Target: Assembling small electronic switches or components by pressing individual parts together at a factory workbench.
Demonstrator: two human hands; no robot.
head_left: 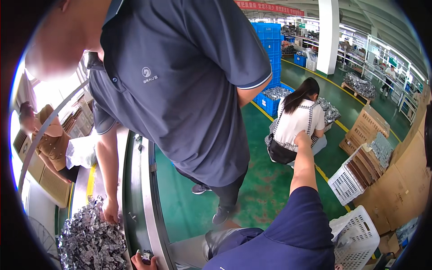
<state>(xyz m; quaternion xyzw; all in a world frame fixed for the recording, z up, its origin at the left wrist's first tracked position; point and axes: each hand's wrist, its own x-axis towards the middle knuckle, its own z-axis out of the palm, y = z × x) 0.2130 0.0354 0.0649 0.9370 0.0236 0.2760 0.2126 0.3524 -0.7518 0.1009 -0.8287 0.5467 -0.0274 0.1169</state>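
My left hand point(138, 262) is at the lower edge, over the dark conveyor belt. Between its thumb and finger sits a small shiny metal part point(146, 256). My right arm, in a navy sleeve, stretches forward and right over the floor. At its end my right hand point(303, 138) looks compact, with its fingers mostly turned out of sight, and nothing visible in it. Left of the belt lies a large heap of small metal parts point(92, 238). A standing person in a dark grey polo shirt point(180, 90) rests a hand point(110, 210) on that heap.
A crouching person point(300, 119) is beyond my right hand. Blue crates point(268, 49) are stacked behind. To the right stand a white basket point(357, 240), another holding cardboard sheets point(347, 185), and cardboard boxes point(407, 189). The belt's metal rail point(150, 202) runs beside me. Another person point(53, 144) is far left.
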